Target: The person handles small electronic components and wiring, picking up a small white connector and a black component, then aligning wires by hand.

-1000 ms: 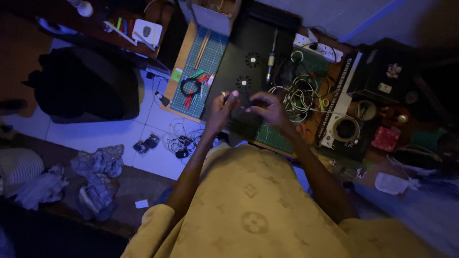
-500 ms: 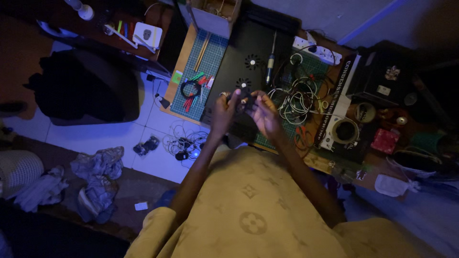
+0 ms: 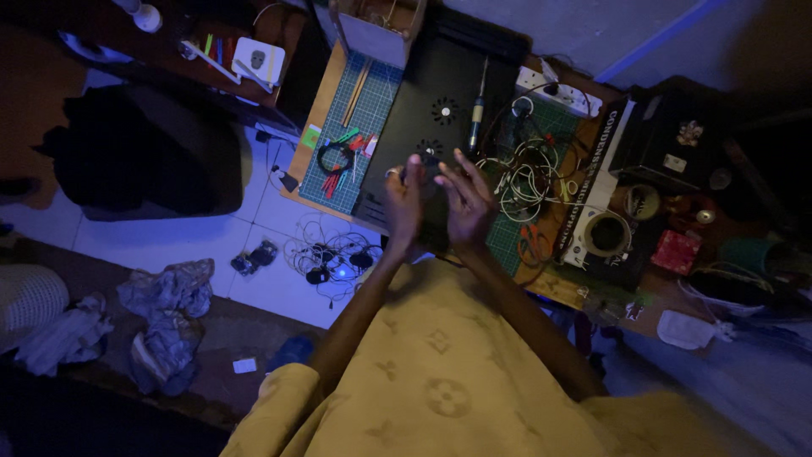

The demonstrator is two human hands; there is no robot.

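Note:
My left hand (image 3: 404, 203) and my right hand (image 3: 465, 196) are raised close together over the near edge of a flat black panel (image 3: 423, 93) with two round vents. The left hand's fingers curl around a small dark part (image 3: 425, 172) that is too dim to make out. My right hand is beside it, palm turned inward and fingers spread. A screwdriver (image 3: 477, 114) lies on the panel just beyond the hands. A tangle of pale wires (image 3: 524, 173) sits right of my right hand.
A green cutting mat (image 3: 355, 110) with small tools lies left of the panel, and a cardboard box (image 3: 372, 25) stands behind it. A tape roll (image 3: 605, 233) and a power strip (image 3: 562, 89) sit at right. On the floor are a black bag (image 3: 144, 152), cables (image 3: 330, 254) and crumpled cloth (image 3: 169, 313).
Both hands have lifted off the black panel and come together nearer to me. The right hand's fingers have spread.

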